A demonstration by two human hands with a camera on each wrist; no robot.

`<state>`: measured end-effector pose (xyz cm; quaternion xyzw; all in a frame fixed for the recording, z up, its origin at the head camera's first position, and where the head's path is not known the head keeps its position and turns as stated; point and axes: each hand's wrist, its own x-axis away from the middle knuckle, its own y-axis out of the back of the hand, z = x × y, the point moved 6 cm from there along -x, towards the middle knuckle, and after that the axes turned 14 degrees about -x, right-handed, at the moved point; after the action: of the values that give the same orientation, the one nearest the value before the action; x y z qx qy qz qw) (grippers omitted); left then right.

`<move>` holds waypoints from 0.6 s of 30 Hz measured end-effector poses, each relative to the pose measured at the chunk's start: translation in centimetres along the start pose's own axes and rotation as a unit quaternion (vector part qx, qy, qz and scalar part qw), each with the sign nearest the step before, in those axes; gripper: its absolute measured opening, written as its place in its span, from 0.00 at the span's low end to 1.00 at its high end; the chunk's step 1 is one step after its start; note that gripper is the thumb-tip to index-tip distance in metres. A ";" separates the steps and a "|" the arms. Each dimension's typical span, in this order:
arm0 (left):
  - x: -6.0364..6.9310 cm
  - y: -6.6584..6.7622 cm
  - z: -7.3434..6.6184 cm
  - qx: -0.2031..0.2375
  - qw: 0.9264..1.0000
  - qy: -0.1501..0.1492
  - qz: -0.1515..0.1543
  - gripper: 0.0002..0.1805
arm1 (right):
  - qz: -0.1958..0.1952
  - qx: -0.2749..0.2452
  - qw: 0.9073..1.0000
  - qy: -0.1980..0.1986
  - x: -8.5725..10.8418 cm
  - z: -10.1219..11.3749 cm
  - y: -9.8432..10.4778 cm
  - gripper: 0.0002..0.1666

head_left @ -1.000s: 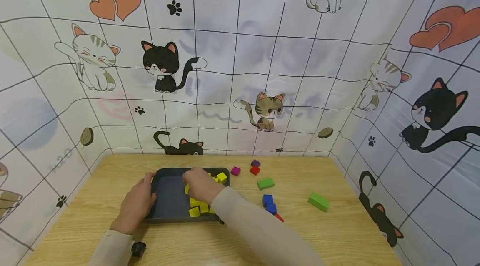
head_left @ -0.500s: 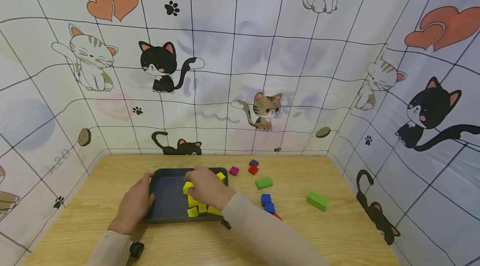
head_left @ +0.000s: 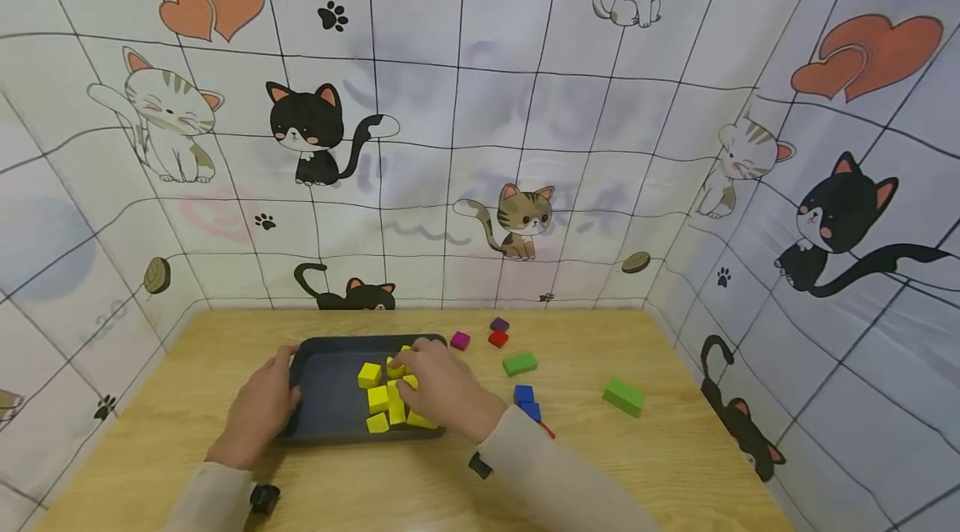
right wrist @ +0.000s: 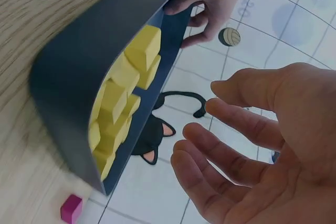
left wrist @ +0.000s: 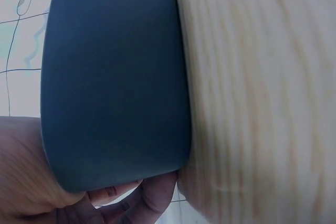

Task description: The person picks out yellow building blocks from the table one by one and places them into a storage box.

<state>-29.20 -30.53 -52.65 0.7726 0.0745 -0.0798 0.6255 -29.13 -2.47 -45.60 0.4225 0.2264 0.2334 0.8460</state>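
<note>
A dark grey tray (head_left: 330, 390) lies on the table, with several yellow blocks (head_left: 377, 399) gathered in its right half. My left hand (head_left: 257, 411) grips the tray's left end, thumb at the rim; in the left wrist view its fingers (left wrist: 157, 192) bend around the end wall. Over the right part of the tray is my right hand (head_left: 450, 390), fingers loosely bent above the yellow blocks. The right wrist view shows nothing between the thumb and fingers (right wrist: 236, 156) of that hand. Some blocks beneath it are hidden in the head view.
Right of the tray lie a magenta cube (head_left: 460, 340), a purple cube (head_left: 499, 323), a red cube (head_left: 498, 338), two green blocks (head_left: 520, 363) and two blue cubes (head_left: 523, 394). A red piece (head_left: 547, 430) is partly covered by the right sleeve. A cat-print sheet (head_left: 420, 140) surrounds the table.
My right hand has moved rightward across the tray, away from a yellow block now visible at the group's left. The left hand stays on the tray's end. The head view has turned slightly right.
</note>
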 end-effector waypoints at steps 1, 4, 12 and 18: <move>0.0 0.0 0.0 0.000 1.000 0.000 0.000 0.40 | -0.002 -0.004 1.000 -0.006 0.4 -0.3 0.3 0.17; -0.1 -0.2 0.2 0.000 1.000 0.000 -0.001 0.40 | -0.015 -0.015 1.000 -0.010 1.5 -1.3 1.3 0.17; -0.2 -0.3 0.2 -0.001 1.000 0.002 0.001 0.39 | -0.060 -0.033 0.997 -0.023 5.0 -4.3 3.9 0.18; -0.2 -0.4 0.3 -0.002 1.000 0.001 -0.003 0.40 | -0.105 -0.043 0.993 -0.039 7.6 -6.4 6.0 0.17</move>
<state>-29.50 -30.73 -53.04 0.7712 0.0774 -0.0810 0.6266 -28.08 9.07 -45.51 0.3683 0.2265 0.1360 0.8914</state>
